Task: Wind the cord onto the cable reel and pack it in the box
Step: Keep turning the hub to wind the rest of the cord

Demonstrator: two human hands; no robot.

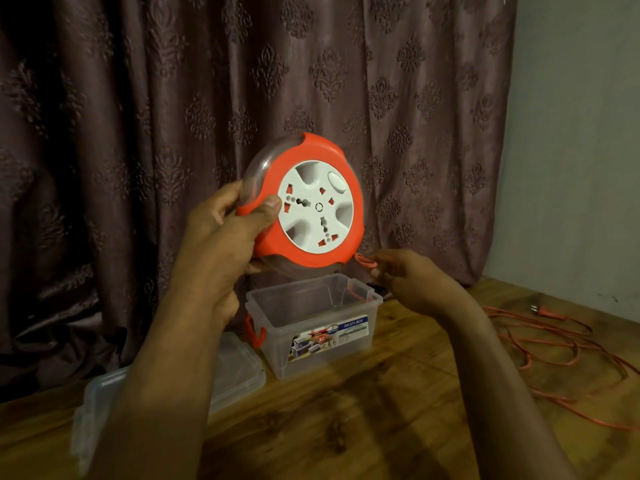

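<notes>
My left hand (221, 233) grips the cable reel (304, 202) above the box (311, 327); my right hand (408, 275) pinches the orange cord (365, 262).

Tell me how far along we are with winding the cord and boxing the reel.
Early stage. Done: the box stands open on the floor, its lid off beside it. In hand: the left hand holds the reel up above the box, while the right hand pinches the cord near the reel's edge. Left: most of the cord lies loose on the floor with its plug, so nearly all the winding, then packing, remains.
</notes>
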